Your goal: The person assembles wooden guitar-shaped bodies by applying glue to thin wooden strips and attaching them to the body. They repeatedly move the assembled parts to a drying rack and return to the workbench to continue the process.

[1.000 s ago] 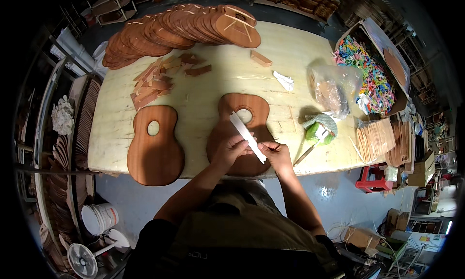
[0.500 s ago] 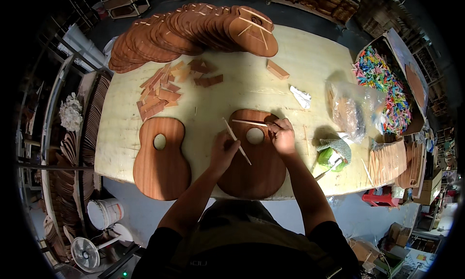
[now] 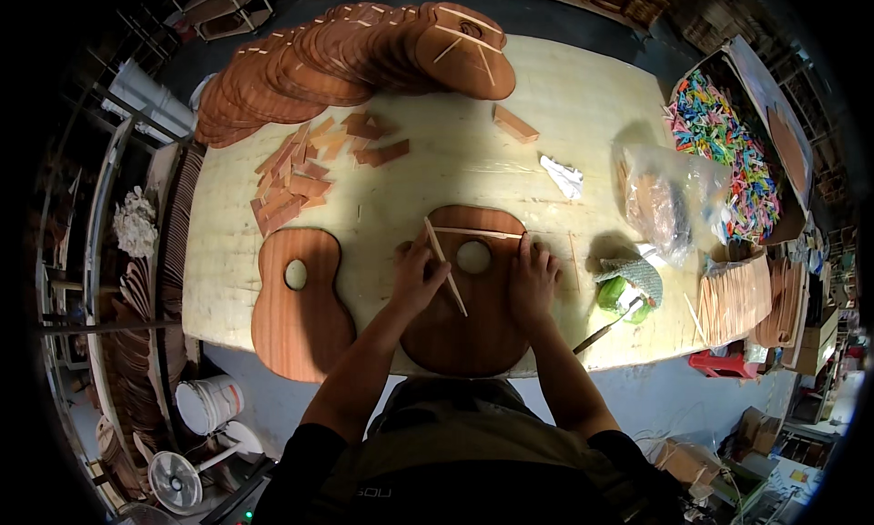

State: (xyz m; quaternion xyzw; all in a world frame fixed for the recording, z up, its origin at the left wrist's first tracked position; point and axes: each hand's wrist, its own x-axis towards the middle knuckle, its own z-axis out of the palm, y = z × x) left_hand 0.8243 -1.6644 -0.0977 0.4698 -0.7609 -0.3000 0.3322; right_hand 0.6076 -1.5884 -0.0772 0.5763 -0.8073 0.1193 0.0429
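Observation:
A brown guitar-shaped wooden plate (image 3: 473,329) with a round hole lies at the table's front. Across it, above the hole, a thin pale wooden strip (image 3: 469,232) lies nearly level. My left hand (image 3: 421,275), over the plate's left side, is closed on a second pale wooden strip (image 3: 446,268), held slanting with its upper end by the first strip's left end. My right hand (image 3: 537,275) rests at the plate's right edge, fingers stretched out, just below the first strip's right end. To the left lies another brown plate (image 3: 300,320) with a hole.
Overlapping braced plates (image 3: 319,65) line the table's far left, with loose wood pieces (image 3: 291,183) nearer. On the right are a wood block (image 3: 516,124), white paper (image 3: 562,177), a plastic bag (image 3: 655,215), a green container (image 3: 622,297), a brush (image 3: 596,336) and a box of colourful clips (image 3: 724,152).
My right hand has let go of the strip above the hole and moved down to the plate's right edge. The strip now lies on the plate. My left hand still holds its strip.

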